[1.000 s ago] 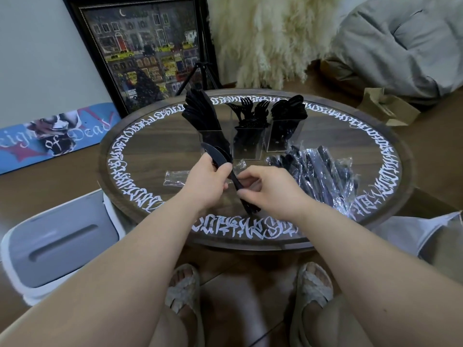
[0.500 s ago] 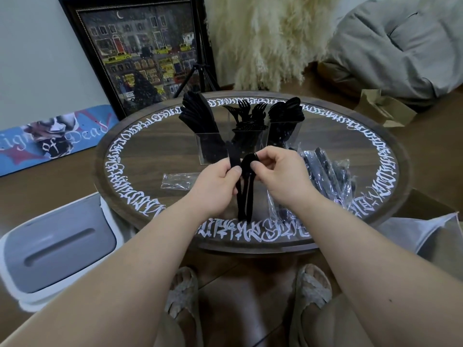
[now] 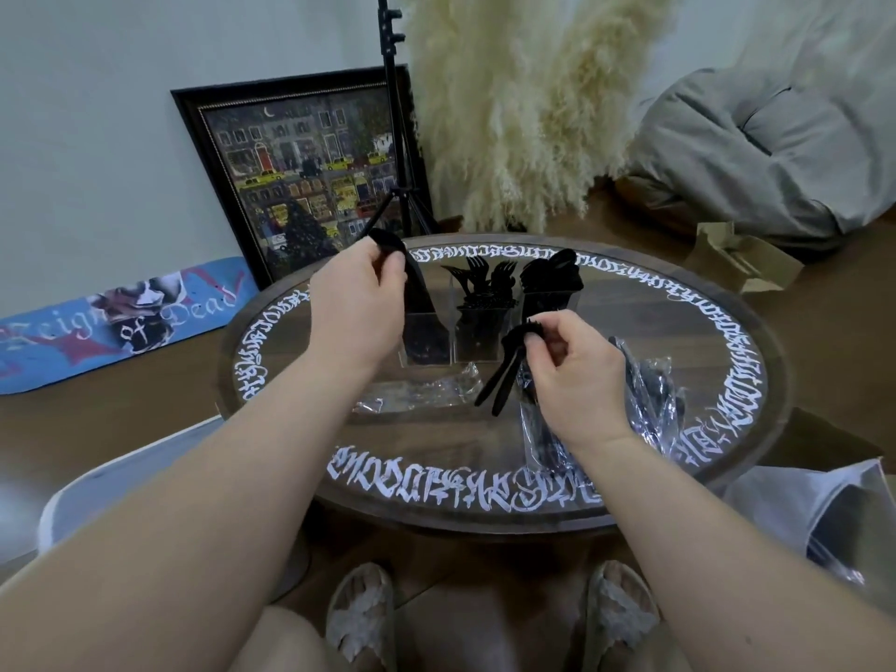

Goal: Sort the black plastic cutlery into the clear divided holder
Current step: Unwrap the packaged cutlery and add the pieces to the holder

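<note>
A knife [image 3: 416, 278] is pinched by the left hand [image 3: 356, 308] directly above the holder [image 3: 477, 327]'s left compartment — long axis steeply tilted, handle downward. Two pieces [image 3: 504, 375] are pinched by the right hand [image 3: 574, 375], just right of the holder.

black cutlery [image 3: 502, 378], white-lettered brown table [image 3: 756, 380]

left hand [image 3: 356, 303]: holder [image 3: 477, 332] just right, its left cell crowded with cutlery | right hand [image 3: 572, 375]: wrapped cutlery pile [image 3: 649, 395] just right, empty wrapper [image 3: 417, 392] left | bare counter [image 3: 300, 361] left of left hand
</note>
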Tool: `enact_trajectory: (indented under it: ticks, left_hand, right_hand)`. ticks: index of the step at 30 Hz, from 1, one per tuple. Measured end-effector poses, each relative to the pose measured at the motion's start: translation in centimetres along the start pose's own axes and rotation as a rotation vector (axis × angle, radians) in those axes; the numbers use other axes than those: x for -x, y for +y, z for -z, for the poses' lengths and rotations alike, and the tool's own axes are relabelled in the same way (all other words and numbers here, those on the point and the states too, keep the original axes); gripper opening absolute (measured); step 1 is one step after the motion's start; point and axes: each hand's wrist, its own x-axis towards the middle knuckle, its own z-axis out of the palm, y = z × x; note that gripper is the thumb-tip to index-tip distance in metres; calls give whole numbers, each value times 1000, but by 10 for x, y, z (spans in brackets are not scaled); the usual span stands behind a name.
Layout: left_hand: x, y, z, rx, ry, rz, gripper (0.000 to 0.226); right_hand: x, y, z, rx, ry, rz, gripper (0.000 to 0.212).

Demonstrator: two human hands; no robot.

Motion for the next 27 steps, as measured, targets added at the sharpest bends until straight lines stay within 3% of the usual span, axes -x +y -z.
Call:
enact_trajectory:
  ticks: [6, 10, 14, 18, 21, 27]
  left_hand:
    - [-22, -18, -36, -174, -211, 50, 21]
    - [-22, -32, -56, -165, -354, 134, 23]
    - [-11, -31, -55, -67, -229, 98, 45]
    - [14, -28, -46, 43, -128, -40, 21]
    - [27, -24, -46, 66, -151, -118, 24]
    - [21, -21, -40, 36, -137, -92, 19]
  right_hand:
    - [-1, 5, 1, 33, 1, 31, 21]
    - [-5, 5, -1, 29, -32, -14, 19]
    - [-13, 9, -5, 24, -76, -84, 13]
    - [-15, 9, -10, -18, -87, -96, 16]
    - [-13, 7, -13, -57, -110, -89, 20]
    - [-8, 6, -12, -28, -99, -54, 21]
